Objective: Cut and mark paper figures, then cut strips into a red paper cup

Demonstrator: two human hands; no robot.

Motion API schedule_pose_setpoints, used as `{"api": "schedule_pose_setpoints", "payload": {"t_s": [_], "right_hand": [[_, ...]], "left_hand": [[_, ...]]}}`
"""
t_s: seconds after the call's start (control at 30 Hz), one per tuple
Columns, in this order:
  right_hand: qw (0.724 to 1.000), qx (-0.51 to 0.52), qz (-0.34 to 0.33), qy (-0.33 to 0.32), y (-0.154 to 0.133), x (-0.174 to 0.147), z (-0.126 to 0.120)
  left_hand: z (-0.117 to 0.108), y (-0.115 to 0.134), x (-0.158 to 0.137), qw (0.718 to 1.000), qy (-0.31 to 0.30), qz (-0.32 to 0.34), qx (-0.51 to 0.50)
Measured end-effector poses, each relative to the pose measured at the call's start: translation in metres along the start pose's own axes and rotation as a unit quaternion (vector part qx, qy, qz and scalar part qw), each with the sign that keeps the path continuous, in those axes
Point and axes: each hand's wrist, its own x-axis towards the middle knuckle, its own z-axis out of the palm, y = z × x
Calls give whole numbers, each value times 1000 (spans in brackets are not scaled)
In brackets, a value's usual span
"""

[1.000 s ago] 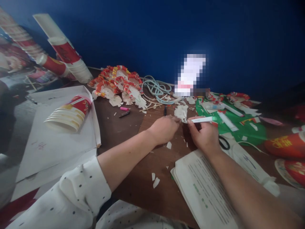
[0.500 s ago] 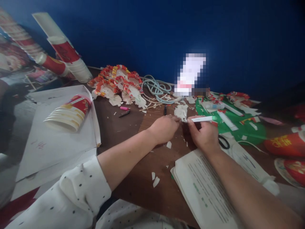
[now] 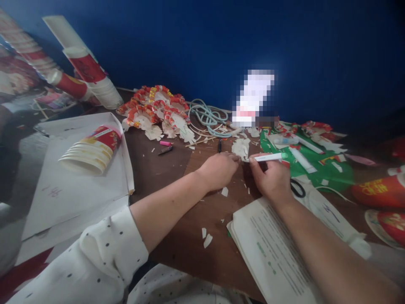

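In the middle of the table lies a small white paper cutout (image 3: 239, 147) with a jagged outline. My left hand (image 3: 218, 171) rests on the table with its fingers bent together at the cutout's lower left edge; the fingertips are partly hidden. A white marker pen (image 3: 268, 157) with a green end is pinched in my right hand (image 3: 274, 179), pointing left, its tip close to the cutout's lower right. A black pen or cap (image 3: 219, 146) stands just beyond my left fingers. Under my right forearm is a stack of printed paper (image 3: 265, 249).
Paper cups (image 3: 91, 152) lie on a white box lid (image 3: 79, 198) at left; tall cup stacks (image 3: 95, 80) stand behind. Red-and-white paper cutouts (image 3: 158, 109) are heaped beside a coiled cord (image 3: 209, 116). Right are a green sheet (image 3: 335, 181) and black scissor handles (image 3: 298, 188). Scraps (image 3: 208, 241) litter the table.
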Motion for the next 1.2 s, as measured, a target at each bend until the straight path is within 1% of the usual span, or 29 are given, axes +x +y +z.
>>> {"api": "schedule_pose_setpoints", "payload": {"t_s": [0.2,0.43,0.6,0.67,0.73,0.8,0.87,0.97,1.2], "right_hand": [[1000,7,-13,8,2,0,1],[999,12,-14,44,0,-1,-1],[998,21,-27,52,0,0,-2],[998,24,-32,56,0,0,-3],[997,32,-32,56,0,0,-4],[997,42,-33,57,0,-1,-4],[996,53,-37,57,-1,-1,-4],[995,69,-47,51,-2,-1,-3],[995,79,-61,21,-5,1,-1]], "left_hand": [[0,0,0,1000,3,2,8],[-3,-1,-3,1000,2,1,-9],[-6,1,-4,999,6,-39,-22],[-7,1,-3,998,19,-49,-19],[-7,1,-3,998,47,-50,-6],[-7,-1,-3,995,77,-52,18],[-6,-4,-4,993,92,-58,42],[-4,-6,-4,993,90,-58,56],[-2,-7,-3,995,57,-49,63]]}}
